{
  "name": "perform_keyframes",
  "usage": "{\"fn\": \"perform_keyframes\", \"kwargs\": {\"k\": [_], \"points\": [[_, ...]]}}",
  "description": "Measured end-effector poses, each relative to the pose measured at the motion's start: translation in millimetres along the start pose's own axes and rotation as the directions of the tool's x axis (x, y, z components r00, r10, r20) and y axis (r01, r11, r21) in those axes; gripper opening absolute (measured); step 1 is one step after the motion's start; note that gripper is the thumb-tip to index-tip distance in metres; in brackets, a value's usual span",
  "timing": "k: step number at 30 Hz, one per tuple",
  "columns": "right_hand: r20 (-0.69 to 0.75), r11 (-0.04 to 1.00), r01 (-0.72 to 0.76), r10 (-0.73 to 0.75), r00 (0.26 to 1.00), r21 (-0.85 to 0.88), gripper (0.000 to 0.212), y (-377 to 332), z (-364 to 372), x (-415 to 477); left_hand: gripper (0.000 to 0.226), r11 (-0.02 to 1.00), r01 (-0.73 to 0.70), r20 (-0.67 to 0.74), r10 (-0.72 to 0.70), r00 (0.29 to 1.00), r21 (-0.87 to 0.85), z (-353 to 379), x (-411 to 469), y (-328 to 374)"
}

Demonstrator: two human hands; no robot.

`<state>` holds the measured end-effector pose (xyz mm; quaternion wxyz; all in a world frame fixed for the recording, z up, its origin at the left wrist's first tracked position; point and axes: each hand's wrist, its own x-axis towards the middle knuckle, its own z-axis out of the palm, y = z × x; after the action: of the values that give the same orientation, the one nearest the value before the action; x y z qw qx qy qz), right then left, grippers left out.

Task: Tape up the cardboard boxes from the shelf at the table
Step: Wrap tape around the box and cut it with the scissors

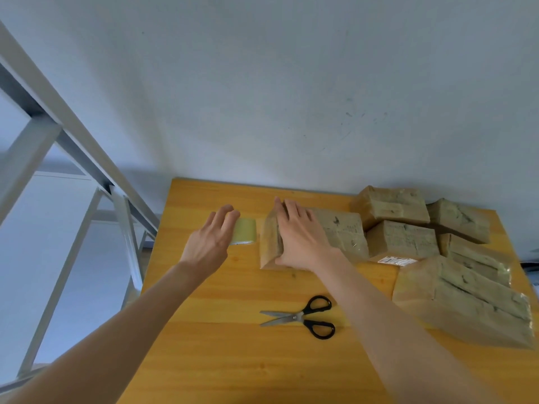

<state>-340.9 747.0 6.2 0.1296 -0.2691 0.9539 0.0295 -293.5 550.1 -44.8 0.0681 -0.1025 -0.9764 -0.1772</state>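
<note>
Here we are at the yellow wooden table (233,360), pushed up against a pale wall (291,83), and both arms are out over it. The right hand (300,234) lies flat on top of a cardboard box (344,231) in the middle of the far half of the table. The fingers are straight and pointing away, the palm is down on the box's left end, and the thumb is splayed towards the near-left corner. That's pressing, not gripping.

Over to the left, the left hand (210,240) is open too, with its fingers extended and loosely together. It reaches over a yellowish tape roll (245,231) that sits on the table just left of the box. The fingertips overlap the roll's left side from where I stand, but I can't honestly tell whether they are touching it or hovering just above.

On the right, the other boxes (463,301) are bunched together in a cluster. There is a big one nearest, glossy with tape and tilted, and four smaller ones are packed behind it towards the wall. A white label (396,260) shows on the near face of one of the middle ones.

Nearer to the person, between the two forearms, a pair of black-handled scissors (303,316) lies flat on the wood. The blades are parted and pointing left, well apart from either hand.

Off the table's left edge stands the grey metal shelf frame (73,141), its rails slanting across the view.
</note>
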Motion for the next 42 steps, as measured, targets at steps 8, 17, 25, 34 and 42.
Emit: {"fn": "perform_keyframes", "kwargs": {"k": [8, 17, 25, 34, 42], "points": [[-0.090, 0.945, -0.016, 0.048, 0.995, 0.327, 0.139, 4.2, -39.2, -10.1, 0.066, 0.853, 0.206, -0.311, -0.385, 0.869, -0.480, -29.7, 19.0, 16.7], [-0.051, 0.864, -0.029, 0.064, 0.997, 0.503, 0.132, 35.5, -42.0, -27.6, 0.041, 0.707, 0.342, -0.075, -0.487, 0.870, -0.619, -42.4, 43.1, 53.4], [0.003, 0.970, -0.011, 0.010, 1.000, 0.243, 0.124, 63.8, -49.6, -38.5, 0.041, 0.731, 0.353, -0.013, -0.443, 0.896, -0.584, -38.7, 64.0, 98.1], [-0.026, 0.912, -0.105, 0.125, 0.992, 0.398, 0.108, 107.5, -33.3, -60.2, 0.048, 0.977, 0.188, -0.029, -0.186, 0.982, 0.103, -83.4, 85.6, 100.8], [-0.025, 0.882, -0.108, 0.134, 0.991, 0.459, 0.113, 123.5, -26.8, -68.0, 0.070, 0.910, 0.121, 0.132, -0.187, 0.973, 0.396, -69.9, 80.8, 85.0]]}}
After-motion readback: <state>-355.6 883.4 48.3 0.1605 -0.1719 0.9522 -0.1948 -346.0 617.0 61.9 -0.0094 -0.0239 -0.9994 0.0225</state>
